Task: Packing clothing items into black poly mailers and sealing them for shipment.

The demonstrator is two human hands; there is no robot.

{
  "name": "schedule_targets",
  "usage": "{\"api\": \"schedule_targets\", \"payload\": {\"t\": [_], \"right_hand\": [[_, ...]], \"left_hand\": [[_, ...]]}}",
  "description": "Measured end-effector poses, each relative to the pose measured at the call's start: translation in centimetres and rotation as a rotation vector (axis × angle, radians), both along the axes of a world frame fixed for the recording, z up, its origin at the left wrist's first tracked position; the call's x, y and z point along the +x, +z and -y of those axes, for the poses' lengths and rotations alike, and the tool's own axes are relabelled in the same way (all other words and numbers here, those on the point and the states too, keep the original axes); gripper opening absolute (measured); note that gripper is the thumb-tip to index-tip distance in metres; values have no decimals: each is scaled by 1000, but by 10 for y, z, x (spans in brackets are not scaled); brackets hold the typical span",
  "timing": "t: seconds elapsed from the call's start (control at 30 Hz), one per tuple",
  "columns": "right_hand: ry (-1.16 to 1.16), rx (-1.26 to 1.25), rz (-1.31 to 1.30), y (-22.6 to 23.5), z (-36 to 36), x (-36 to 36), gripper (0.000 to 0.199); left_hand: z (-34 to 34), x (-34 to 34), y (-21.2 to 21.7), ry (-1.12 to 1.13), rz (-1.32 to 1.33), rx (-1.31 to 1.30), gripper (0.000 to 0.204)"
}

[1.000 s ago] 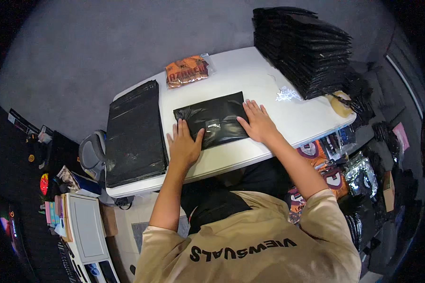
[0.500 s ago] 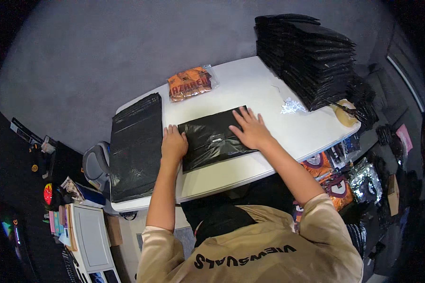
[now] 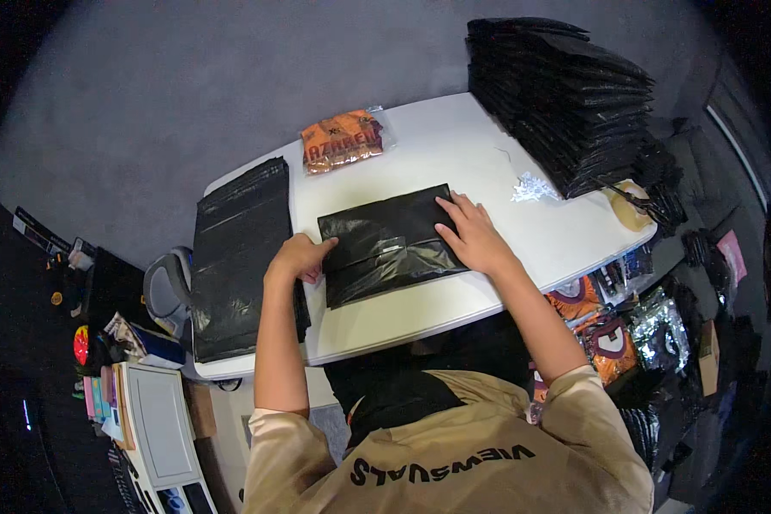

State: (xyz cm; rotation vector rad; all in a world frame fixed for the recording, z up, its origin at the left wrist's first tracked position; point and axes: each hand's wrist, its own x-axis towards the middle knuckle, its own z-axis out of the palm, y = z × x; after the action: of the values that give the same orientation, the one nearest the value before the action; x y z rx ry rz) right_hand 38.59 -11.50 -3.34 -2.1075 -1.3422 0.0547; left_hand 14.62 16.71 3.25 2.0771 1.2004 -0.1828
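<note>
While both hands press a black mailer bag [image 3: 390,242], an orange packet [image 3: 343,140] lies beyond

hidden and unclear parts around the white table

the right hand [image 3: 474,237] covers the right end of the black mailer bag [image 3: 385,244], and the left hand [image 3: 296,258] hides its left edge; what is inside the bag cannot be seen. the small crumpled clear scrap [image 3: 532,187] right of centre is too small to tell. the stack of black bags [image 3: 565,103] in the upper right hides the table corner behind it. items in the dark lower left and along the right edge blur into shadow, and the person's torso is cut off by the bottom edge.
</note>
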Motion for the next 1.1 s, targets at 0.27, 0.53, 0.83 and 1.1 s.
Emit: {"api": "schedule_targets", "payload": {"t": [0.27, 0.53, 0.83, 1.1], "right_hand": [[-17, -40, 8, -2, -1, -1, 65], [-9, 39, 27, -2, 5, -5, 63], [182, 112, -166, 18, 16, -80, 53], [440, 361, -702, 23, -34, -164, 96]], "left_hand": [[21, -15, -7, -25, 26, 32, 54], [17, -31, -24, 29, 292, -75, 36], [46, -25, 71, 241, 1096, -638, 18], [97, 79, 157, -135, 806, -152, 24]]}}
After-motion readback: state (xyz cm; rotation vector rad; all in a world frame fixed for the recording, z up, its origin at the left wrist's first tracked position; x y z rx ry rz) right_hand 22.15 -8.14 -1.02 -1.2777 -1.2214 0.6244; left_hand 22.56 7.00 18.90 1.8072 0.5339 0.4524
